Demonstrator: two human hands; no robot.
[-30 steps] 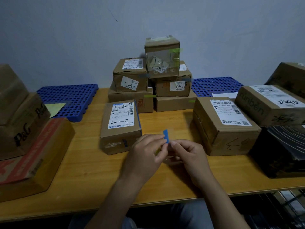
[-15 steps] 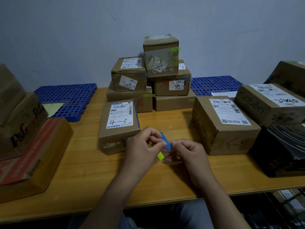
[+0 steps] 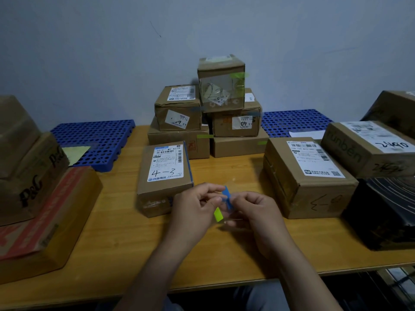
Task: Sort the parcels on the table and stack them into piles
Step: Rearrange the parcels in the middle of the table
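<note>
Parcel 4-3 [image 3: 165, 176] flat, long axis toward wall [image 3: 89, 52]; left hand [image 3: 193, 209] and right hand [image 3: 253, 212] pinch blue strip [image 3: 227, 196] (yellow tab [image 3: 218, 214] below).

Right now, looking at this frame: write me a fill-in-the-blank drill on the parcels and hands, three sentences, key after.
1. The brown cardboard parcel nearest the left hand bears the handwritten mark ____.
2. The left hand and right hand pinch a small blue strip; a yellow-green strip hangs ____ it.
3. The glossy wrapped parcel at the right end of the wooden table is coloured ____.
Missing words: 4-3; below; black.
</note>
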